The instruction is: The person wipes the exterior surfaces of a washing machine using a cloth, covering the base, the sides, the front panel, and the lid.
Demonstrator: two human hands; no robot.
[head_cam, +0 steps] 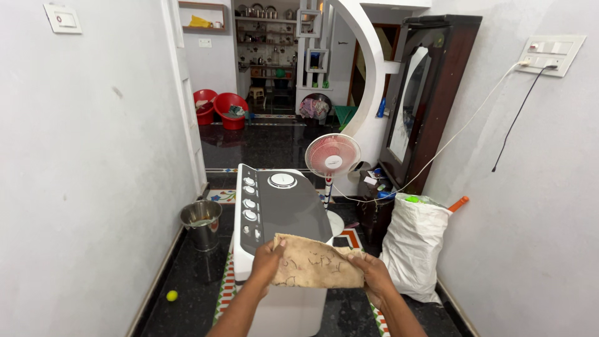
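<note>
I hold a beige patterned cloth (315,265) stretched between both hands over the near end of a white twin-tub washing machine (274,206) with a grey lid and several round knobs. My left hand (265,259) grips the cloth's left edge. The cloth's right edge is held by my right hand (374,274). The cloth lies against the machine's lid at its front right corner.
A steel bucket (201,223) stands left of the machine, with a small yellow ball (171,295) on the dark floor. A pedestal fan (332,157) and a full white sack (413,243) stand on the right. A dark wooden mirrored cabinet (424,100) lines the right wall.
</note>
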